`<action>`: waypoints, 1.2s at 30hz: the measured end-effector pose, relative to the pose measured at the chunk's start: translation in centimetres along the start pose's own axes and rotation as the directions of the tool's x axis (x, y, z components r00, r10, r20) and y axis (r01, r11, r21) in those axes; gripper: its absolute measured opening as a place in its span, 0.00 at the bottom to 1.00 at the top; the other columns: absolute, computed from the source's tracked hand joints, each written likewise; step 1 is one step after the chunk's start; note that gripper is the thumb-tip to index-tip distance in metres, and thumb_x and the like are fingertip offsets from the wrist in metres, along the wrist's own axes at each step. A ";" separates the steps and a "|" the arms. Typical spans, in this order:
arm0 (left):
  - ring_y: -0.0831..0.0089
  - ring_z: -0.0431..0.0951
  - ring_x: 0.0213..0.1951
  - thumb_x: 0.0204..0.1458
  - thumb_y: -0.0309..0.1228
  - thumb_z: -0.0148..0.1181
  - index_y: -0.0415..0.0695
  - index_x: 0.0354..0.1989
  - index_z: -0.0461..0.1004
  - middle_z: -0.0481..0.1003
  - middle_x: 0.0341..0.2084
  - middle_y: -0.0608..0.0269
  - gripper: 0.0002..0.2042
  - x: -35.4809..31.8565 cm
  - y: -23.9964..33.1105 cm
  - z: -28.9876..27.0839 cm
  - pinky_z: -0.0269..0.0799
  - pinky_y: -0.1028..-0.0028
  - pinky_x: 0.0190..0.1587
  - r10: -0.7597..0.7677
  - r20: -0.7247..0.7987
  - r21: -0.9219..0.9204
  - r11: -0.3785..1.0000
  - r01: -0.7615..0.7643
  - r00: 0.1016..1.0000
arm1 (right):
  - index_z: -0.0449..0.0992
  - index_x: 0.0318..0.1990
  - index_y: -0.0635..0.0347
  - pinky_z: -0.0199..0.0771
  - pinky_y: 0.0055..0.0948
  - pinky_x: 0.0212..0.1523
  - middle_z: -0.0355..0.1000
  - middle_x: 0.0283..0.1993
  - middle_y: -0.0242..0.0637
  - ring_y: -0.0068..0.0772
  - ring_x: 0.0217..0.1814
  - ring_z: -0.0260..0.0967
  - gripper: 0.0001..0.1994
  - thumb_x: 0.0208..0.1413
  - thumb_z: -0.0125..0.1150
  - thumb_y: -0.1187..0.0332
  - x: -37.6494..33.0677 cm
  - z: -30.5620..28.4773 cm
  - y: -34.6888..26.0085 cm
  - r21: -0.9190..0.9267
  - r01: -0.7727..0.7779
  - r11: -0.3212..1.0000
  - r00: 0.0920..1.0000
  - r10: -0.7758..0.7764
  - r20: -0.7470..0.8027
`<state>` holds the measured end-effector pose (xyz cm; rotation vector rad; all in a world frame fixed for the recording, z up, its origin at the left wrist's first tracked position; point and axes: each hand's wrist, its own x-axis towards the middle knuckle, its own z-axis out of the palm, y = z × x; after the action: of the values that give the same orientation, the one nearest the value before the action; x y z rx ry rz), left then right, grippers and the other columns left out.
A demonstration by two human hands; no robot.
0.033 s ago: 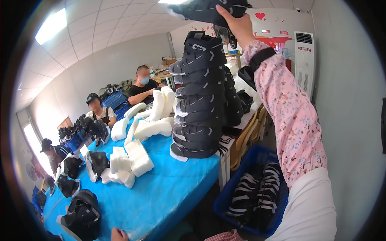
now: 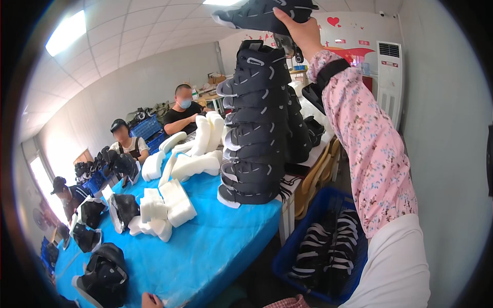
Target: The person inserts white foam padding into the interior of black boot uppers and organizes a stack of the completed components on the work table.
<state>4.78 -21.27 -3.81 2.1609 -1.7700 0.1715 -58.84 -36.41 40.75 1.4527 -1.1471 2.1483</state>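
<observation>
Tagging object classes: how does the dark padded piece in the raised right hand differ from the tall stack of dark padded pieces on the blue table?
The dark padded piece is single, held overhead by the right hand; the tall stack holds many, nested, resting on the blue table. The held piece lies roughly level; the stack rises upright. Both are dark with pale trim.

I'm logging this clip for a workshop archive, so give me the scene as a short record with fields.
Setting: workshop room, long table with a blue cover
Right hand: raised high, gripping a dark boot-shaped piece
Left hand: only partly in view at the lower edge, near the table edge; grip cannot be told
Below the raised piece: tall stack of dark boot pieces on the table
Also on table: white foam blocks
Floor: blue crate holding dark pieces
Others: three seated people on the far side
</observation>
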 end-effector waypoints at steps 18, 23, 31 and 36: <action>0.46 0.73 0.28 0.54 0.40 0.49 0.40 0.29 0.72 0.74 0.25 0.47 0.14 -0.1 0.0 -0.1 0.67 0.57 0.31 -0.074 -0.049 -0.170 0.983 0.064 0.996 | 0.59 0.54 0.78 0.68 0.30 0.54 0.66 0.52 0.52 0.39 0.54 0.67 0.53 0.27 0.73 0.41 5.0 4.0 7.2 -0.114 0.105 0.988 0.921 -0.053 0.385; 0.46 0.73 0.29 0.54 0.40 0.49 0.41 0.30 0.72 0.74 0.25 0.46 0.14 -0.5 -0.2 0.3 0.67 0.57 0.31 -0.020 -0.105 -0.108 0.994 0.009 0.994 | 0.56 0.55 0.80 0.67 0.29 0.55 0.65 0.53 0.55 0.39 0.54 0.67 0.55 0.27 0.74 0.42 3.6 4.7 8.3 -0.206 0.035 0.978 0.974 0.013 0.228; 0.45 0.73 0.31 0.54 0.41 0.49 0.41 0.32 0.72 0.74 0.27 0.45 0.14 0.1 0.1 -0.1 0.68 0.56 0.33 -0.042 -0.060 -0.081 0.996 0.037 0.997 | 0.65 0.54 0.71 0.70 0.31 0.52 0.68 0.51 0.50 0.38 0.51 0.70 0.46 0.32 0.72 0.43 3.0 4.2 7.5 -0.154 0.060 0.986 0.968 -0.020 0.249; 0.71 0.79 0.28 0.50 0.39 0.57 0.37 0.29 0.76 0.78 0.21 0.60 0.15 7.9 -6.5 -3.1 0.74 0.70 0.32 0.118 0.683 -0.202 0.979 0.031 0.721 | 0.59 0.56 0.77 0.61 0.36 0.59 0.61 0.57 0.59 0.50 0.60 0.60 0.53 0.30 0.71 0.40 1.5 5.2 2.4 -0.340 0.092 0.936 0.945 0.025 0.325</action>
<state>13.18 -26.44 0.30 2.1758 -2.0809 -0.8986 -57.74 -42.14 41.85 1.6742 -1.5145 1.6040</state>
